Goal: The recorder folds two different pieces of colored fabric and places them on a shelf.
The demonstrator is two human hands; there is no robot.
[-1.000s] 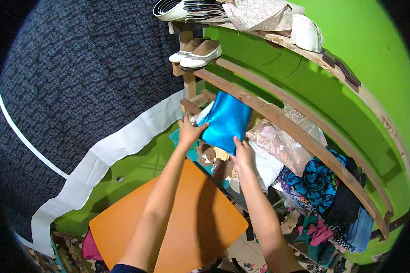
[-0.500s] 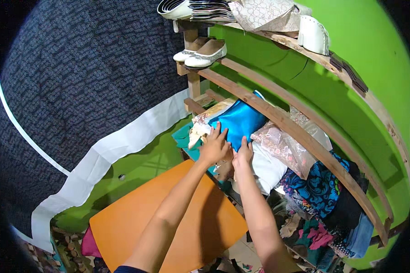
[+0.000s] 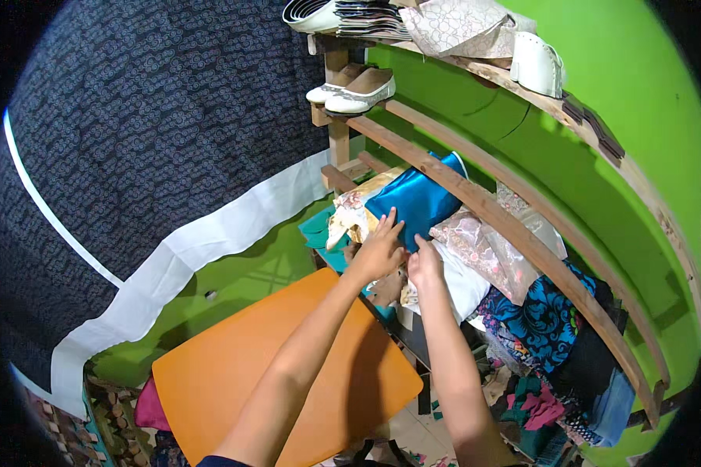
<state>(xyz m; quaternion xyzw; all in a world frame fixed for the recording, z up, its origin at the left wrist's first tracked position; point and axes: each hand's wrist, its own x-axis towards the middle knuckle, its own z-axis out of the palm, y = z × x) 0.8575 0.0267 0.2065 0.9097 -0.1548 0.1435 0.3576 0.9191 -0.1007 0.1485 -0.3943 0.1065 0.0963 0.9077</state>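
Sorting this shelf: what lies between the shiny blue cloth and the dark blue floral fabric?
In the head view, a pinkish patterned fabric and a white cloth lie between the shiny blue cloth and the dark blue floral fabric.

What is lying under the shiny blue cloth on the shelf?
Under the shiny blue cloth a cream and gold cloth and a teal cloth show. Both hands, left and right, cover the rest of the pile.

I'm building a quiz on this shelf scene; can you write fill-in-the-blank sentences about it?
1. The left hand lies flat on a folded shiny cloth coloured ____.
2. The white flat shoes stand on a ____ shelf rail.
3. Under both forearms lies an ____ board.
4. The right hand is ____ the left hand.

Missing: blue; wooden; orange; beside
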